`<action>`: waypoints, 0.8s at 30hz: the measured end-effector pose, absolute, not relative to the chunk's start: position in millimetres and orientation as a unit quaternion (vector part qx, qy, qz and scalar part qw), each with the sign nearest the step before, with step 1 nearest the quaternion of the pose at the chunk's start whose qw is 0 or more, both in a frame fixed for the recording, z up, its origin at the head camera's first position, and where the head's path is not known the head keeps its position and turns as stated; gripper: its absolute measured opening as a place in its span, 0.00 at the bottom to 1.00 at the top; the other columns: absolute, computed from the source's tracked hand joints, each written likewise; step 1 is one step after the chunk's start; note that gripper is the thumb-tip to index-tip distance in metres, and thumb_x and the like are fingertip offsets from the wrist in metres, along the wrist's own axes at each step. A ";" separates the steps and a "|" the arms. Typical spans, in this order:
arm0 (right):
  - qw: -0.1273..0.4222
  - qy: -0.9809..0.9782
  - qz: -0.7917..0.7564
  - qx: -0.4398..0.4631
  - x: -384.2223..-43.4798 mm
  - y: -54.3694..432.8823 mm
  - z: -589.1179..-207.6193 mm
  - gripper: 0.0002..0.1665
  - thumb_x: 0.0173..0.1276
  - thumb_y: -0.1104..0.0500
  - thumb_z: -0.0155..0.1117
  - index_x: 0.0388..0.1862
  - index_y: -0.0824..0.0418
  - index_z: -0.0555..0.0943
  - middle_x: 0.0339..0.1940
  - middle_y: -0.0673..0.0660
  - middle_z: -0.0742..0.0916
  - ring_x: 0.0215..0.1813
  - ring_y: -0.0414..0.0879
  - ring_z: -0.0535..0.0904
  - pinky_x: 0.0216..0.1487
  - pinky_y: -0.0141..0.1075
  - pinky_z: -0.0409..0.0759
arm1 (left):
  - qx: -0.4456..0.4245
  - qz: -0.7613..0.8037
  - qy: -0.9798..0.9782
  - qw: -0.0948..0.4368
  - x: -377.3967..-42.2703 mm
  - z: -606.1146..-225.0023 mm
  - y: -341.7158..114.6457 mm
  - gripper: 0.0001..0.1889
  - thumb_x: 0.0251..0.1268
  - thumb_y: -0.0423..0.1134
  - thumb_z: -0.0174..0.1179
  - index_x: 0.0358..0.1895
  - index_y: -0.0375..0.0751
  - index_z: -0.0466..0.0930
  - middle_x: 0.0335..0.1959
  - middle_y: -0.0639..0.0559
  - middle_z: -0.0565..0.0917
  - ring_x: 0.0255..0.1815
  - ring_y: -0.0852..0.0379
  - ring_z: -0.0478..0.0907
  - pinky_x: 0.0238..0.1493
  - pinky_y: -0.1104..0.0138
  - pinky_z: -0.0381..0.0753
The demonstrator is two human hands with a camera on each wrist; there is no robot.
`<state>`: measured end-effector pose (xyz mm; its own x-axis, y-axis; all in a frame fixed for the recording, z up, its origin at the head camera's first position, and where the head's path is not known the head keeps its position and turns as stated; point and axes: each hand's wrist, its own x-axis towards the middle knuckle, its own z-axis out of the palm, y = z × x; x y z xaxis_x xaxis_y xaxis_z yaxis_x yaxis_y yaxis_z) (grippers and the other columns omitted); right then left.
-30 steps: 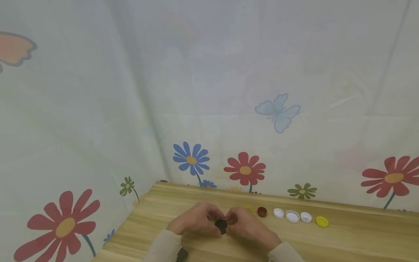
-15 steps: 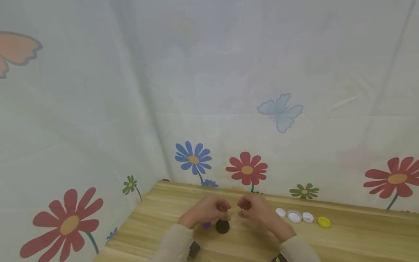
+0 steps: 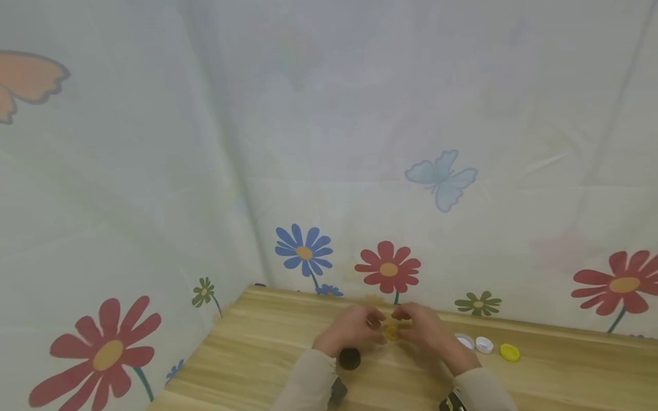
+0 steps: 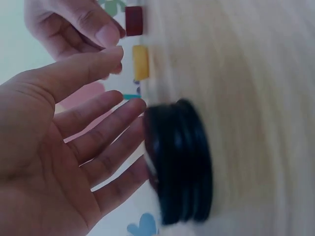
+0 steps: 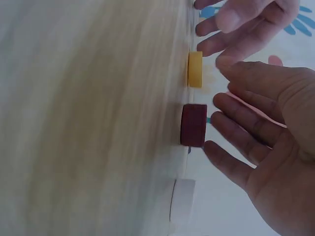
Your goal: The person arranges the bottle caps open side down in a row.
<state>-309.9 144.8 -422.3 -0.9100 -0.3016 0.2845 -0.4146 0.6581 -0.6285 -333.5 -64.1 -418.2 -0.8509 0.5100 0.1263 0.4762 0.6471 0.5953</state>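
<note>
A small yellow cap [image 3: 392,333] lies on the table between my two hands. My left hand [image 3: 354,328] is left of it, with fingers spread and nothing held in the left wrist view. My right hand [image 3: 424,331] hovers at the cap's right side, its fingers loosely extended; beside them in the right wrist view stands a dark red cap [image 5: 194,125]. Below my left hand sits a black round lid-like thing [image 3: 349,359], which looks ridged in the left wrist view. In the head view the right hand hides the dark red cap.
White caps [image 3: 484,345] and another yellow cap [image 3: 510,352] lie in a row to the right along the wooden table [image 3: 565,365]. A flower-printed cloth [image 3: 329,142] hangs behind the table's far edge.
Both hands have come away from the black round thing and moved right, to either side of the yellow cap. The black thing stays on the table. A purple piece seen earlier is now hidden.
</note>
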 end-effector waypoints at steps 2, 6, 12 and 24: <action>0.067 -0.909 0.360 0.199 -312.2 146.6 -425.4 0.15 0.62 0.67 0.80 0.47 0.66 0.87 0.48 0.58 0.90 0.56 0.62 0.85 0.61 0.59 0.80 | 0.269 0.305 0.913 0.021 -333.6 -420.2 -59.9 0.20 0.58 0.38 0.79 0.53 0.37 0.88 0.41 0.52 0.89 0.42 0.61 0.83 0.51 0.65 0.82; 0.065 -0.907 0.349 0.228 -316.4 150.2 -429.8 0.17 0.61 0.68 0.80 0.48 0.66 0.87 0.47 0.59 0.90 0.53 0.61 0.86 0.58 0.57 0.83 | 0.268 0.283 0.921 0.007 -333.1 -421.5 -55.3 0.17 0.60 0.35 0.77 0.52 0.39 0.89 0.42 0.51 0.90 0.44 0.59 0.84 0.53 0.64 0.82; 0.051 -0.895 0.356 0.263 -318.4 153.0 -434.6 0.17 0.59 0.68 0.80 0.46 0.66 0.86 0.41 0.55 0.87 0.43 0.51 0.82 0.48 0.46 0.83 | 0.257 0.295 0.920 0.017 -333.1 -423.4 -53.6 0.15 0.62 0.33 0.75 0.52 0.39 0.90 0.44 0.51 0.90 0.47 0.56 0.85 0.55 0.62 0.83; 0.085 -0.901 0.341 0.255 -316.1 147.6 -437.5 0.11 0.58 0.71 0.77 0.40 0.64 0.88 0.36 0.52 0.87 0.40 0.46 0.81 0.48 0.45 0.83 | 0.267 0.306 0.914 0.006 -333.2 -427.5 -49.7 0.13 0.62 0.27 0.71 0.50 0.39 0.90 0.43 0.53 0.91 0.47 0.58 0.86 0.55 0.64 0.83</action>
<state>-316.1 147.6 -437.5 -0.8559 -0.4013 0.3261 -0.5167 0.6378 -0.5712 -333.2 -49.7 -427.5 -0.8572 0.4915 0.1535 0.4848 0.6697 0.5626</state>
